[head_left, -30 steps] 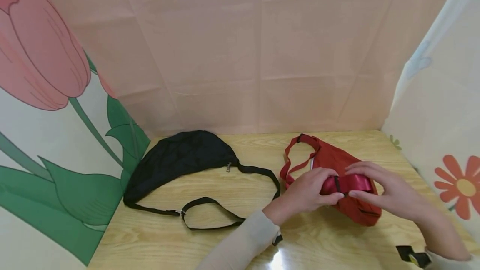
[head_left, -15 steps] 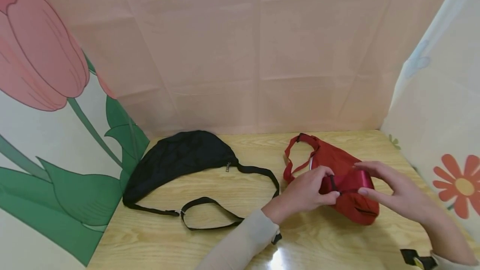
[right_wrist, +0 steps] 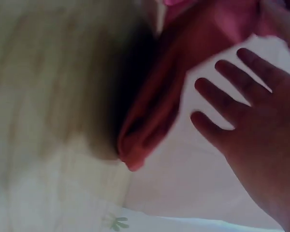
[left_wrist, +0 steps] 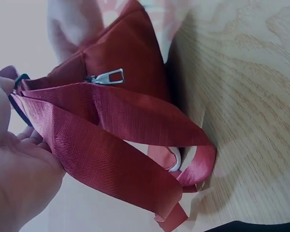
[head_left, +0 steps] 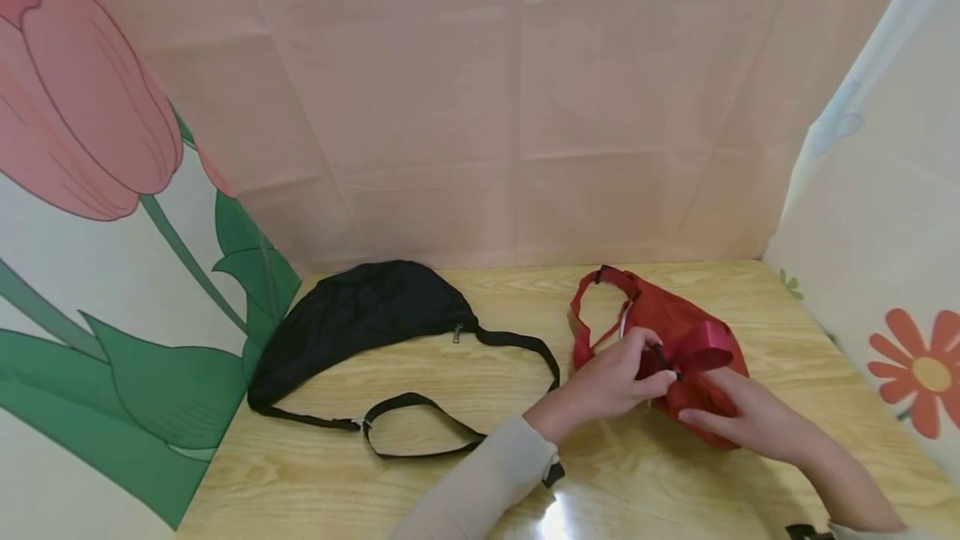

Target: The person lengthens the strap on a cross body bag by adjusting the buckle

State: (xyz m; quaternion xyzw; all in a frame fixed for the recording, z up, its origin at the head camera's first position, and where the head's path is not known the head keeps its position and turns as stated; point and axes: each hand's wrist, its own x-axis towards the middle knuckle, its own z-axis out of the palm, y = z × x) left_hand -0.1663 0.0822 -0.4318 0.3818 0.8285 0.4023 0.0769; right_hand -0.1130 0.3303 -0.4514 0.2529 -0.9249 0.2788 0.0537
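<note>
A red sling bag lies on the right of the table, its wide crimson strap doubled in the left wrist view. My left hand pinches the strap at a black slider, between thumb and fingers. To the right of that grip a loop of strap stands up above the bag. My right hand is low beside the bag, under this loop. The right wrist view shows its fingers spread and straight; the thumb side is partly cut off. A silver zipper pull hangs on the bag.
A black crescent-shaped waist bag lies at the left, its black strap looping toward my left forearm. A pink backdrop closes off the table's back. Flower-printed sheets stand at both sides.
My right hand has let go of the strap's right end and moved down and left, beneath the loop. The strap loop now stands up. My left hand keeps its pinch at the slider.
</note>
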